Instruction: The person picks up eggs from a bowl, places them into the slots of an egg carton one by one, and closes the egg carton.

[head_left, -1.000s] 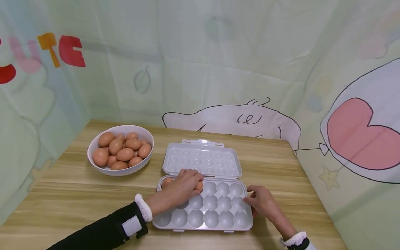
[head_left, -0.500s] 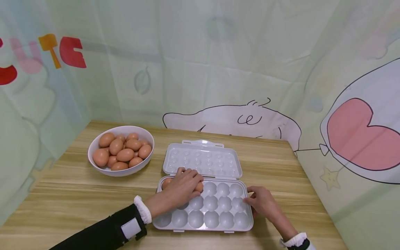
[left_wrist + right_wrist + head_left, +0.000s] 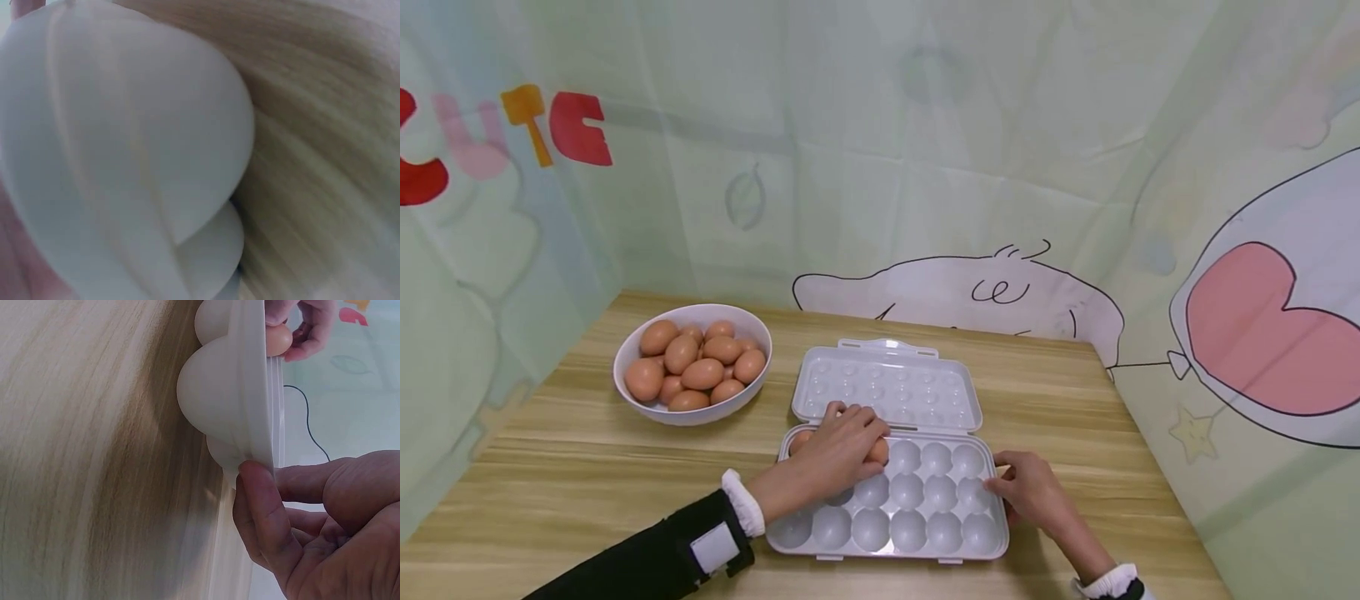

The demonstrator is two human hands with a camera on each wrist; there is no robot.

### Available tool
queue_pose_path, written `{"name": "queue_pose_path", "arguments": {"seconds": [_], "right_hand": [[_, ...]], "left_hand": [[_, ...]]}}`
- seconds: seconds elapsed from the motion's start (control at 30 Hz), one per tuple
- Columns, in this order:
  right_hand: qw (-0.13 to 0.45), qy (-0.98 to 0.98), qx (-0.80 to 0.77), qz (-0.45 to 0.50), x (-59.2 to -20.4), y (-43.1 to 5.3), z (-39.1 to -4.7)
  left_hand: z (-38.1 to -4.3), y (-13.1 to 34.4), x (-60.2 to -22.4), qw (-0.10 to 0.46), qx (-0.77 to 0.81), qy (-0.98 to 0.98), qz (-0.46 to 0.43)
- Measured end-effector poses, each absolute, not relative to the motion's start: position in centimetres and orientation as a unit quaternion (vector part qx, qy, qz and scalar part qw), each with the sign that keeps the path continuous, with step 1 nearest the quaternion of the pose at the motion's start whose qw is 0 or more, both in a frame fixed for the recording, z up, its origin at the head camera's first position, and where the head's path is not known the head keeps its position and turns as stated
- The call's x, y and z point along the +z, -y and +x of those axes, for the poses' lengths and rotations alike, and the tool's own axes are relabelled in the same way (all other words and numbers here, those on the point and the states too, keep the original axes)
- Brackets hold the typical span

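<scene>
A pale plastic egg box [image 3: 889,553] lies open on the table, its lid [image 3: 880,385] folded back behind the base. In the head view my left hand [image 3: 844,450] reaches over the back row and grips a brown egg [image 3: 877,451] at the third cup from the left. The right wrist view shows that egg [image 3: 279,341] between the fingers, above the rim. Another brown egg [image 3: 801,441] sits in the back left corner, partly behind the hand. My right hand [image 3: 1033,492] pinches the right rim of the box between thumb and fingers. Rounded cup undersides [image 3: 137,125] fill most of the left wrist view.
A white bowl [image 3: 625,392] piled with brown eggs [image 3: 702,374] stands at the back left of the wooden table [image 3: 587,500]. Printed cloth [image 3: 880,183] hangs along the back and both sides. A dark thin cable [image 3: 307,419] shows in the right wrist view.
The head view has tilted slightly, so the scene sits a little lower. Both hands keep their places, the left on the egg and the right on the rim.
</scene>
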State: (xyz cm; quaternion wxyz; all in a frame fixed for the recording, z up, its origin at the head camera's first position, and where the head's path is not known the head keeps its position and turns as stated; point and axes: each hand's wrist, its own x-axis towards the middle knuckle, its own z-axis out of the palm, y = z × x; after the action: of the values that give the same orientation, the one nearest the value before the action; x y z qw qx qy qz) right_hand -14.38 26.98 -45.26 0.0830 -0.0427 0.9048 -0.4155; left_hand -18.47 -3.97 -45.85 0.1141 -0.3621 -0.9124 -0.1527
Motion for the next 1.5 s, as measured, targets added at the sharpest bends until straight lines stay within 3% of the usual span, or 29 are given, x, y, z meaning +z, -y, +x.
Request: {"name": "queue_pose_path", "arguments": {"seconds": [0.73,1.37,1.5], "right_hand": [[0.081,-0.908,-0.410,-0.017,-44.9,-27.1,-14.1],[0.088,-0.904,-0.418,-0.026,-44.8,-26.7,-14.2],[0.090,-0.903,-0.420,-0.028,-44.9,-26.6,-14.1]], "left_hand": [[-18.7,7.6,-41.3,0.097,-0.116,0.920,-0.361],[-21.1,19.6,-39.8,0.139,-0.129,0.951,-0.244],[-21.7,22.2,-40.4,0.124,-0.126,0.962,-0.208]]}}
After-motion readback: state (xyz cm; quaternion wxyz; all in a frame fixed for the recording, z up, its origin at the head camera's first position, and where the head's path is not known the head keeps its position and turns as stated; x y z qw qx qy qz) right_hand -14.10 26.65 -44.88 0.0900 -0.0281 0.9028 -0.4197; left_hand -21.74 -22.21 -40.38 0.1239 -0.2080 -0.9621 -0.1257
